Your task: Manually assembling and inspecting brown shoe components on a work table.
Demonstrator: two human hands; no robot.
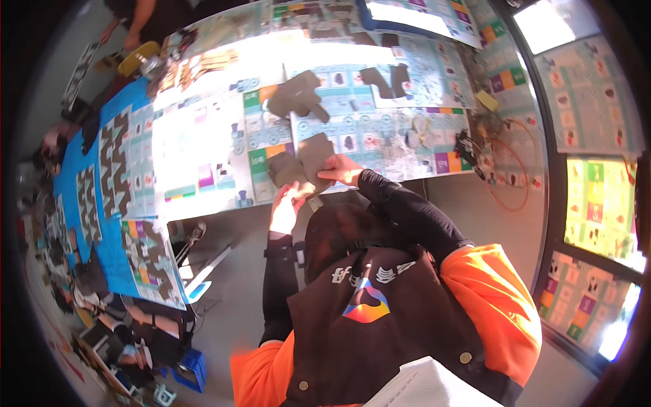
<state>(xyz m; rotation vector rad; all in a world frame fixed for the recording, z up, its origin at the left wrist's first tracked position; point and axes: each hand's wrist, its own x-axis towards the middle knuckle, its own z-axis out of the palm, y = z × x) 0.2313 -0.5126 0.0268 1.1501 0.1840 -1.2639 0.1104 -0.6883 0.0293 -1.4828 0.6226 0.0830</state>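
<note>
At the near edge of the table my right hand (341, 169) pinches the lower right side of a flat grey-brown cut piece (316, 153), which looks like leather or fabric. My left hand (288, 205) closes on the bottom of a second grey-brown cut piece (285, 169) just to its left. The two pieces touch or overlap; exactly how they meet I cannot tell. Farther back lies a loose stack of similar cut pieces (296, 95). More dark pieces (386, 81) rest on the sheet to the right of that stack.
Printed sheets cover the table (271, 197). At its right end sit a black tool (468, 149) with an orange hose (525, 163) and a yellow block (487, 101). On the left, a blue-covered table (102, 258) bears rows of dark pieces. Other people work nearby.
</note>
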